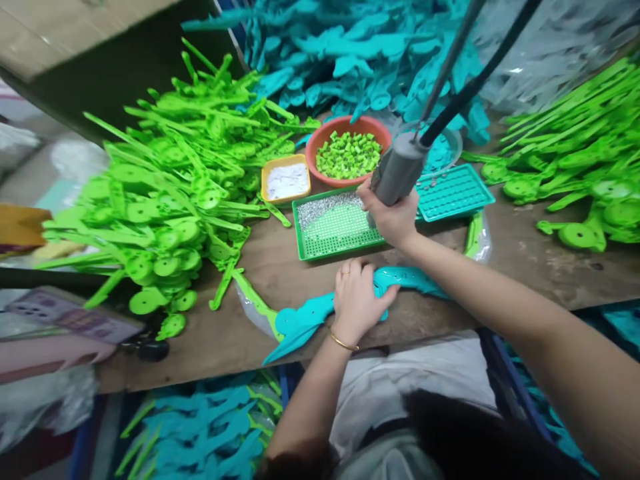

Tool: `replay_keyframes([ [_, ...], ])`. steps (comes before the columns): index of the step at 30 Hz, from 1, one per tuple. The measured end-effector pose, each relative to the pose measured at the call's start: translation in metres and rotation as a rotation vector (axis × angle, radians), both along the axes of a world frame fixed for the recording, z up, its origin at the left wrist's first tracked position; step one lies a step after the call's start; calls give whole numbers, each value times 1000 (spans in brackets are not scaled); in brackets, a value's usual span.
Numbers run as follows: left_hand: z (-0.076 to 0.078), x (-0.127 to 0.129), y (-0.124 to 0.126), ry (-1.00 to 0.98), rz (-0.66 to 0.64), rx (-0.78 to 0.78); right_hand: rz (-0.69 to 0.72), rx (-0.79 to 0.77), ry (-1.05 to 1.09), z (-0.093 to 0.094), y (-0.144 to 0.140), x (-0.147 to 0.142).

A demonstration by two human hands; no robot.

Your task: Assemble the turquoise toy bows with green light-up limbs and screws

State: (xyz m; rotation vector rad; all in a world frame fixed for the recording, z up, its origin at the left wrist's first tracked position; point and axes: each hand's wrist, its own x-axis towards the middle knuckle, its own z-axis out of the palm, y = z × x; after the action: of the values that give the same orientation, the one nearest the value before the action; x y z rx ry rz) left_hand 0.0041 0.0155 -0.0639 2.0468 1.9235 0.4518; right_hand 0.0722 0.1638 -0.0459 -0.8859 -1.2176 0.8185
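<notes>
A teal plastic bow lies across the near part of the wooden table, with green limbs and clear strips at its ends. My left hand is closed over its middle, pressing it against the table. In my right hand is a grey electric screwdriver, gripped upright with its cable rising above. Its tip hangs over the right side of a green perforated tray and is mostly hidden by my fingers. Small silver screws are gathered in the tray's far left part.
Green plastic parts are heaped at left, with more green parts at right. Behind lie teal parts. Near the tray are a red bowl of small green pieces, a yellow dish and a teal tray.
</notes>
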Motion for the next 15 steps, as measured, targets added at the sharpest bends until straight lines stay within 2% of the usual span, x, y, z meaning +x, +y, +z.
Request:
replay_keyframes([
  [4, 4, -8, 1, -17, 29, -23, 51, 16, 94, 31, -11, 12],
  [6, 7, -13, 1, -42, 30, -25, 82, 12, 94, 46, -27, 25],
  [8, 8, -18, 1, -55, 22, -24, 108, -6, 70, 53, -46, 38],
  [12, 8, -19, 2, -36, 30, -25, 181, -72, 39, 41, -80, 53],
  [15, 7, -17, 3, -12, 34, -12, 212, -99, 34, 27, -91, 57],
])
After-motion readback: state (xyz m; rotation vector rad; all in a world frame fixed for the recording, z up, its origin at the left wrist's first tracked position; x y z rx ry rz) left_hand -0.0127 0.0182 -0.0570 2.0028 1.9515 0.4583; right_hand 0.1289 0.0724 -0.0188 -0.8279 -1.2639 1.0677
